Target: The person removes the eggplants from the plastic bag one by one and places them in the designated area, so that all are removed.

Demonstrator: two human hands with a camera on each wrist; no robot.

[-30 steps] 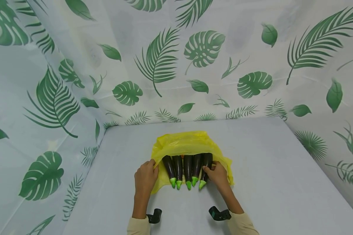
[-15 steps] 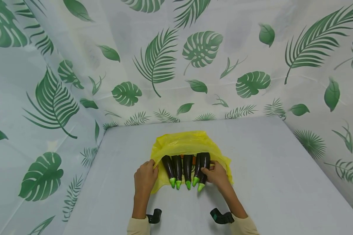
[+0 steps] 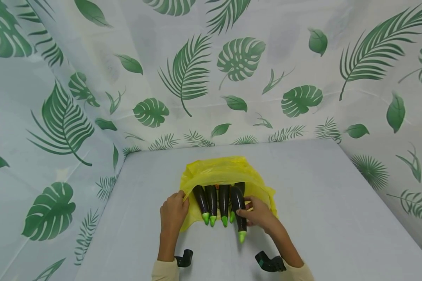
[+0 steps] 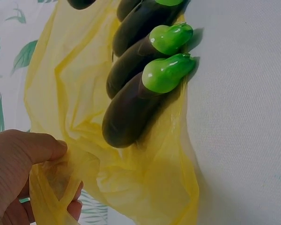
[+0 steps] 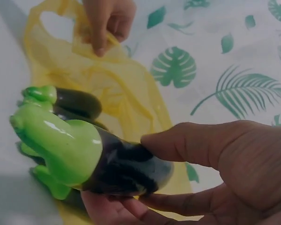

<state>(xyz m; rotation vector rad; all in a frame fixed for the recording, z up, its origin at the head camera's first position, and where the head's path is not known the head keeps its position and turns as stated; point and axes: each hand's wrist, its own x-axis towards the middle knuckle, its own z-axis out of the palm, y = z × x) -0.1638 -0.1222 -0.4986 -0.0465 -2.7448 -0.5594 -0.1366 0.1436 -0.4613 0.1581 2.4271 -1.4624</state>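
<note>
A yellow plastic bag (image 3: 214, 171) lies on the table, its mouth facing me. My left hand (image 3: 174, 210) pinches the left edge of that mouth, holding it up; the left wrist view shows thumb and fingers on the thin film. Several dark eggplants (image 4: 131, 108) with glossy green stem ends lie side by side in the opening, stems toward me. One eggplant (image 5: 126, 164) is raised in front of the others, between the thumb and fingers of my right hand (image 3: 260, 212). In the head view its stem end points toward me. The bag's inside is mostly hidden.
A white table (image 3: 323, 203) spreads around the bag on all sides. Leaf-patterned sheeting (image 3: 204, 78) hangs behind and to the sides. Black wrist-worn devices (image 3: 270, 262) sit at both forearms.
My right hand has drawn the rightmost eggplant toward me and slightly left, lifting it over its neighbour. The left hand keeps its grip on the bag in the same place.
</note>
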